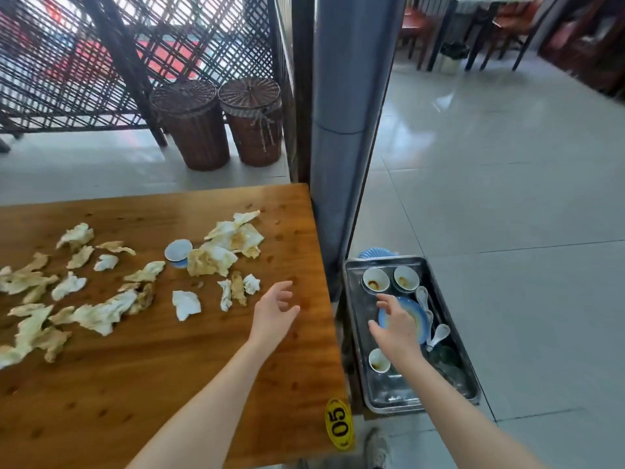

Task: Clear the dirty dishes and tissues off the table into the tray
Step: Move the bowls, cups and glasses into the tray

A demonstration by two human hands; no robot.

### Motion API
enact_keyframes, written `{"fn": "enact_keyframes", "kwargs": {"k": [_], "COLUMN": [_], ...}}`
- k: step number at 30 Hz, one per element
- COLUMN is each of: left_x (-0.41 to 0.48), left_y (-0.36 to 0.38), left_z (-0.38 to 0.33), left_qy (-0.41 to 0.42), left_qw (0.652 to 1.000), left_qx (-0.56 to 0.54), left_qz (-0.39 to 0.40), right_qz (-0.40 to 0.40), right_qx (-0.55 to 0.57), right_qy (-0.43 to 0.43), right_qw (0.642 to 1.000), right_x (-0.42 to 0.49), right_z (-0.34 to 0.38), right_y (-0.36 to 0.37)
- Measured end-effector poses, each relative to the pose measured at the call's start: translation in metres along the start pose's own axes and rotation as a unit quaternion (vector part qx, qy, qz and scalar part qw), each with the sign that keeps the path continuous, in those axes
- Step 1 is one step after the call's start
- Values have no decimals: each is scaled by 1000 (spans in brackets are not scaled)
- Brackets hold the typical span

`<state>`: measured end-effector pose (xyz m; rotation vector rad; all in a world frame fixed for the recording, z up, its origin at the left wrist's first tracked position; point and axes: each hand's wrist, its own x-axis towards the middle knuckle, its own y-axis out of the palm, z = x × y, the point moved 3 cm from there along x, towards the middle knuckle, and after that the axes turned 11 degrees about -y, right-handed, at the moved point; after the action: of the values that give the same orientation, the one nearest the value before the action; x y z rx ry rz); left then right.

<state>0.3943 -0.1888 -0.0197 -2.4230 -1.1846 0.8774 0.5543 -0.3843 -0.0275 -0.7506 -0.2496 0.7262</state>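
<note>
Fingers (284, 288) of the left hand (274, 313) hung spread and empty over the tabletop's (203, 384) right edge. The right hand (398, 328) was splayed, gripping nothing, over the blue plate (418, 317) in the tray (392, 394). Tissues (101, 313) littered the tabletop's middle and left, probably light and soft: pinch anywhere. The small dish (178, 249) among them looked brittle and slick: take its rim.

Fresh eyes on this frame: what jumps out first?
Crumpled, stained tissues litter the left and middle of the wooden table, with one small dish among them. Right of the table, a metal tray holds dirty bowls, spoons and a blue plate, with the right hand spread over that plate. The left hand hovers open above the table's right side.
</note>
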Motion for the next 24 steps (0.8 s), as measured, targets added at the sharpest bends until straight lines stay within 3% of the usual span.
{"fn": "enact_keyframes", "kwargs": {"k": [12, 24], "left_x": [-11, -51], "left_y": [-142, -180], "left_z": [42, 85], "left_qy": [-37, -90], "left_qw": [992, 973], "left_qx": [-65, -104], "left_qz": [-102, -187], "right_qz": [20, 70], "right_qx": [14, 7], "right_qy": [-72, -166], "right_qw": [997, 984], "right_x": [4, 12], "right_z": [113, 145], "right_y": [43, 75]}}
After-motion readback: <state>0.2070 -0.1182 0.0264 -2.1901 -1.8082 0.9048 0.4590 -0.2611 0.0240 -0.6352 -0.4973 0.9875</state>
